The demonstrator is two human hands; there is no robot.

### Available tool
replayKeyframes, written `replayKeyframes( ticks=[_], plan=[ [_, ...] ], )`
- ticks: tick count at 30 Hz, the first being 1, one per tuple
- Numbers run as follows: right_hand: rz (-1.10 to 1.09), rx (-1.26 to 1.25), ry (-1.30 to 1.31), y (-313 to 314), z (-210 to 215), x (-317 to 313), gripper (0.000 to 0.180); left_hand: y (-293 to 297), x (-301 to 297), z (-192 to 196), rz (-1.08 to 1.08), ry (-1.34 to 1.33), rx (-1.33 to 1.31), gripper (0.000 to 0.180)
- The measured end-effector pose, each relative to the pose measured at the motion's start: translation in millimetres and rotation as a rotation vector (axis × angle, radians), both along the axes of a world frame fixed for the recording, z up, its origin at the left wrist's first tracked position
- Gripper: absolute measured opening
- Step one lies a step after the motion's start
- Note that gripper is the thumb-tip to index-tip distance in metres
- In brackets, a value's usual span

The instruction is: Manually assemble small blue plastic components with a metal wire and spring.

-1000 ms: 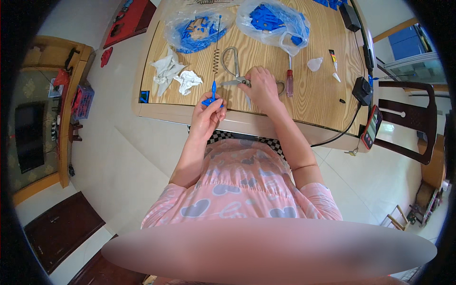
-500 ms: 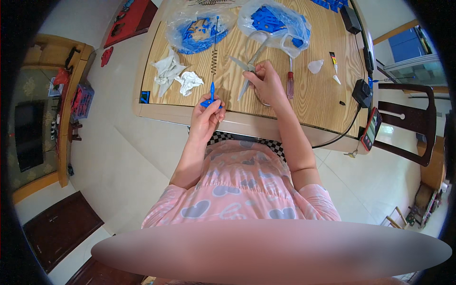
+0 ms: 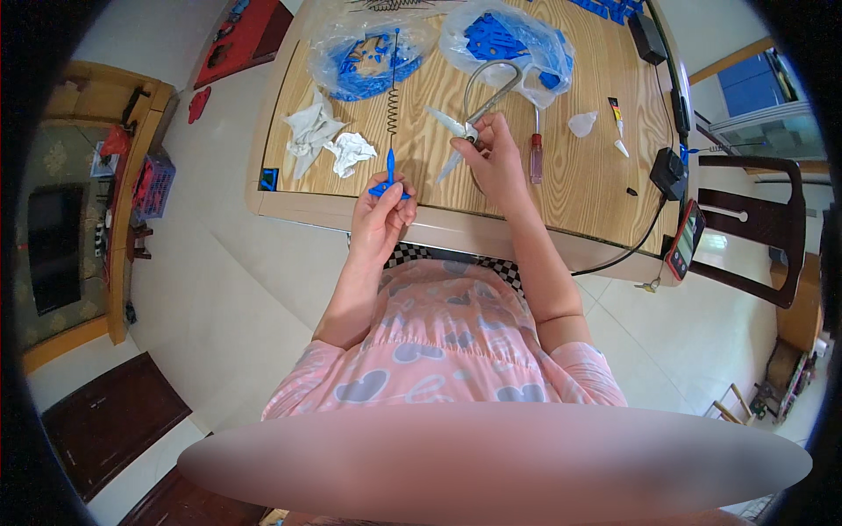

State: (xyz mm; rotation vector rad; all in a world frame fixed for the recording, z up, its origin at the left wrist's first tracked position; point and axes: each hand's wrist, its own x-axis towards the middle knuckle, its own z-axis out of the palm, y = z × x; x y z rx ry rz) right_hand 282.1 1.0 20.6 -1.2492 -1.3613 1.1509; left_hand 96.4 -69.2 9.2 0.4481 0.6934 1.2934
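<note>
My left hand (image 3: 379, 210) is closed around the blue plastic base of a thin spring antenna (image 3: 392, 114). The antenna stands up from my fingers, with a dark coil midway and a small blue tip at its far end. In my right hand (image 3: 498, 165) a pair of scissors (image 3: 478, 105) is gripped near the pivot, its blades spread apart and pointing left, its looped handles lying away from me. The blades are apart from the antenna. Just right of that hand lies a screwdriver (image 3: 536, 158) with a reddish clear handle.
Two clear bags of blue plastic parts (image 3: 373, 61) (image 3: 500, 39) sit at the back. Crumpled white tissue (image 3: 351, 154) and a pale cloth (image 3: 309, 130) lie left. At right are a small glue tube (image 3: 616, 114), a black adapter (image 3: 669, 173) with cable, and a phone (image 3: 686, 241).
My right hand has turned the scissors slightly, so their handles now show more to the right. My left hand has barely moved, the antenna shifting a little left.
</note>
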Motion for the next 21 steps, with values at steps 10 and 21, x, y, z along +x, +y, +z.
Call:
replayKeyframes(
  ticks=[10,21],
  plan=[
    [0.091,0.446,-0.321,-25.3,22.7,-6.8,0.023,-1.0,7.5,2.7,-0.060,-0.051,0.014,0.017],
    [0.196,0.636,-0.599,-23.5,34.6,-10.8,0.018,-2.2,13.6,14.0,-0.007,0.262,-0.006,0.016]
  ],
)
